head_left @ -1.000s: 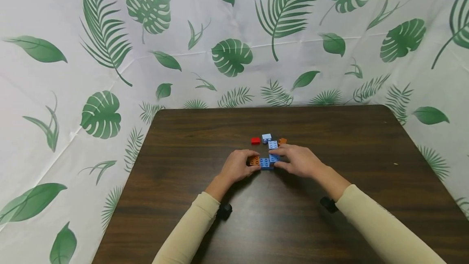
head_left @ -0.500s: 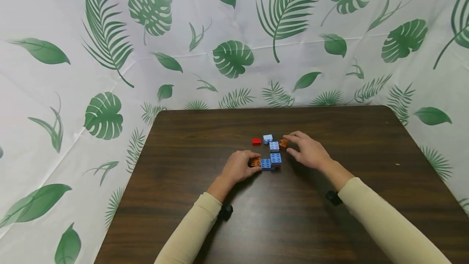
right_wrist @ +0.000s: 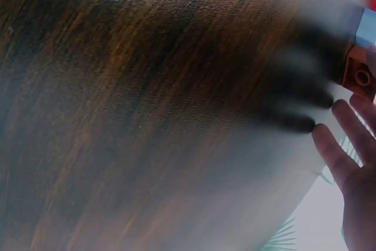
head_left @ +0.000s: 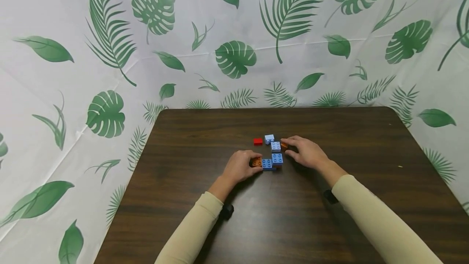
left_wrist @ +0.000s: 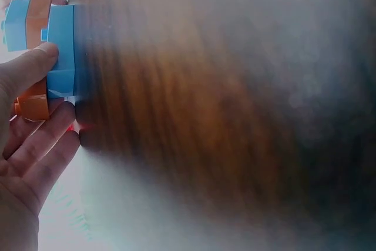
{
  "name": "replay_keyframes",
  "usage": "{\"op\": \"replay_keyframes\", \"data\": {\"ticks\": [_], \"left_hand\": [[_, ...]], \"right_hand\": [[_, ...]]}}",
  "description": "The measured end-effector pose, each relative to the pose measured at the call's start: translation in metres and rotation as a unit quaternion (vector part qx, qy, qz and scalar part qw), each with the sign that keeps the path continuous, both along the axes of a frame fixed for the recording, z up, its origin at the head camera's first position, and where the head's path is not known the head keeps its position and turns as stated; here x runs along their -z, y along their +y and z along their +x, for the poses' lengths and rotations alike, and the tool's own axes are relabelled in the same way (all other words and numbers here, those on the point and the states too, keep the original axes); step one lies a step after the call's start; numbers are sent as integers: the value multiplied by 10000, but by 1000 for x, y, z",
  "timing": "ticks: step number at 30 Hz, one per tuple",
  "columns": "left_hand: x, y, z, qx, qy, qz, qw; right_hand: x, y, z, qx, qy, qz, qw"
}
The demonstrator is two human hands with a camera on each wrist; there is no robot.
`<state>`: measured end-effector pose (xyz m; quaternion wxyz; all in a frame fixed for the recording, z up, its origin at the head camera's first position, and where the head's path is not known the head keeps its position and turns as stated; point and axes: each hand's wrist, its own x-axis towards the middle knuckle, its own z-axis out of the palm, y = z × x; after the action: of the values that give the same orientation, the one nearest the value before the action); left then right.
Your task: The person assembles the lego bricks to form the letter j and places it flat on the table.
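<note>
On the dark wooden table (head_left: 205, 141), mid-surface: the blue-and-orange brick assembly (head_left: 269, 162), pinched at its left end by the left hand (head_left: 239, 167). Right hand (head_left: 305, 152), fingers closing on a loose orange brick (head_left: 283, 145) at its fingertips, beyond and right of the assembly; the nearer hand.

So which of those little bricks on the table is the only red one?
The small red brick at the far left of the cluster. It lies alone beside a pale blue brick, and neither hand touches it; the others are blue or orange.
</note>
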<state>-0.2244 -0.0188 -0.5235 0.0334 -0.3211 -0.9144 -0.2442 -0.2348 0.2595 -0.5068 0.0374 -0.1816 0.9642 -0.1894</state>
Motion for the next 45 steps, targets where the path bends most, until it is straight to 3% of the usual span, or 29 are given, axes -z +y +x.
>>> {"op": "replay_keyframes", "data": {"ticks": [18,24,29,39,45], "left_hand": [[3,0,2,-115,13,41,9999],[2,1,4,-130,-22,74,9999],[1,2,5,-143,-4,111,9998],[2,3,5,-160,43,45,9999],[1,4,7,-188,46,-16,9998]], "right_hand": [[0,12,0,374,114,-310,9988],[-4,18,4,285,24,-467,9985],[-13,17,8,161,-44,-341,9993],[-38,9,18,142,390,-168,9990],[-45,2,24,55,474,-574,9972]]}}
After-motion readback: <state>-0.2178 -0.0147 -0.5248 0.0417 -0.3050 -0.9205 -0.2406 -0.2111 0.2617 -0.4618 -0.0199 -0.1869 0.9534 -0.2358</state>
